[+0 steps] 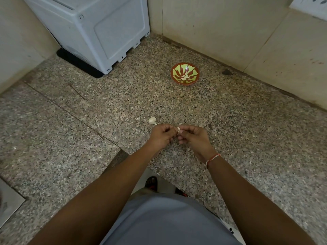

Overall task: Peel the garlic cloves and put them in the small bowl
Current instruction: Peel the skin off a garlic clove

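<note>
A small pale garlic clove point(178, 129) sits between my two hands above the speckled granite counter point(230, 124). My left hand point(161, 136) and my right hand point(192, 137) both pinch it with curled fingers, fingertips nearly touching. A partial garlic bulb point(152, 120) lies on the counter just beyond my left hand. The small red bowl point(185, 73) with a yellow-green petal pattern stands farther back to the right, with a few pale cloves inside.
A white appliance point(99, 29) on a black mat fills the back left corner. Beige tiled walls close the back and right. A steel sink edge point(8, 206) shows at the lower left. The counter's front edge runs near my body.
</note>
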